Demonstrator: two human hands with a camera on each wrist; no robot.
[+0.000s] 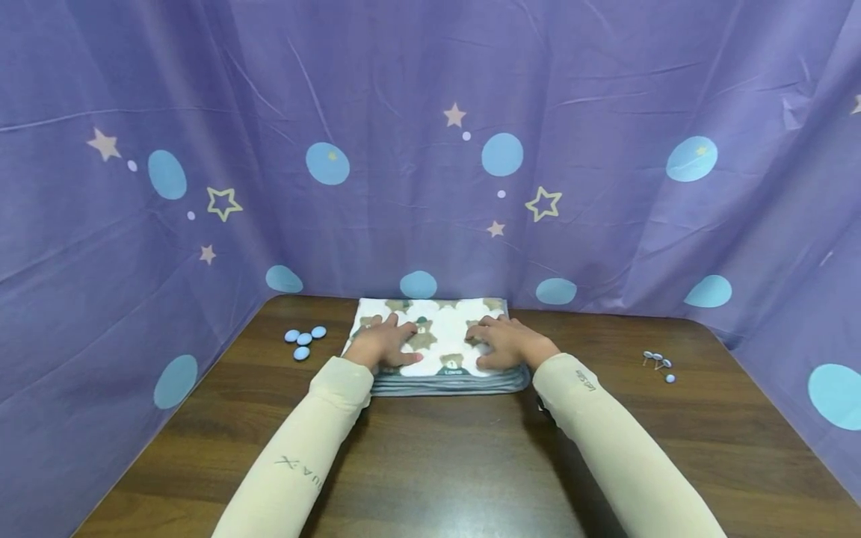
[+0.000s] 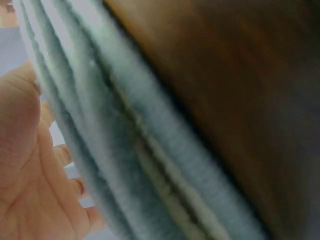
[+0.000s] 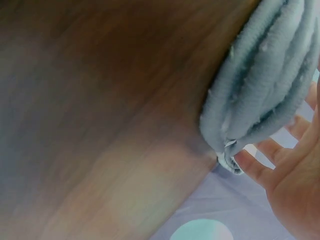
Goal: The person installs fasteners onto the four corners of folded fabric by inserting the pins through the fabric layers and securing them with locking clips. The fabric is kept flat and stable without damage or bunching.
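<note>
A folded blanket [image 1: 440, 340], white with brown bears on top and grey-green at its layered front edge, lies at the back middle of the table. On its left part rests my left hand [image 1: 386, 344], fingers spread and touching the top. My right hand [image 1: 507, 342] lies likewise on the right part, fingers spread. The left wrist view shows the stacked folds [image 2: 95, 110] close up, with the left palm [image 2: 35, 170] beside them. In the right wrist view the rounded folded corner [image 3: 255, 85] stands near the right hand's fingers [image 3: 255, 167].
Several pale blue round-topped pieces [image 1: 304, 339] lie on the table to the left. Several pins with pale blue heads [image 1: 658, 359] lie to the right. A purple curtain [image 1: 417, 217] with stars and dots hangs right behind the brown wooden table [image 1: 444, 463].
</note>
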